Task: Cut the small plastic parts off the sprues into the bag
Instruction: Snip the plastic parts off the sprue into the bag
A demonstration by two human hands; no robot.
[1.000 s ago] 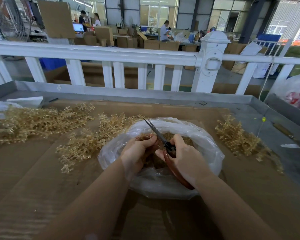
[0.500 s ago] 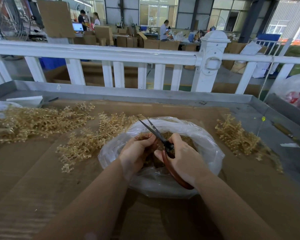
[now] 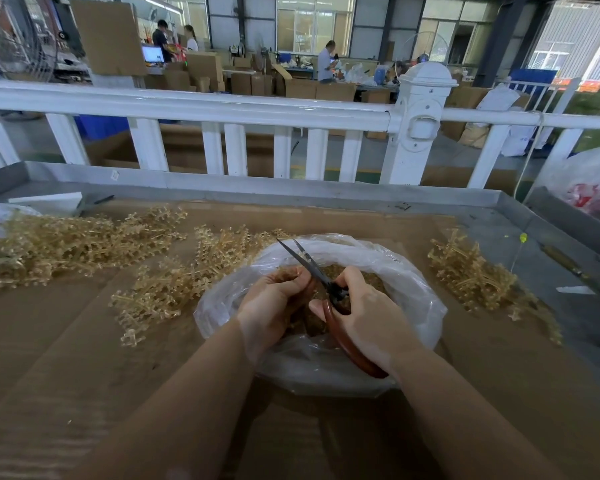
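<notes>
Over the open clear bag (image 3: 413,296) the right hand (image 3: 368,323) grips red-handled scissors (image 3: 329,299), blades parted. The left hand (image 3: 274,306) is curled at the blades — what it pinches is hidden. Sprues (image 3: 160,289) lie left, more (image 3: 471,275) right — bare tabletop (image 3: 66,375) near.

White railing (image 3: 222,110) fronts a box-filled workshop.

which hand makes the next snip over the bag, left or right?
Right. The right hand grips the scissors, blades parted above the open bag. The left hand pinches something at the blades, too hidden to identify, so it feeds rather than cuts.
</notes>
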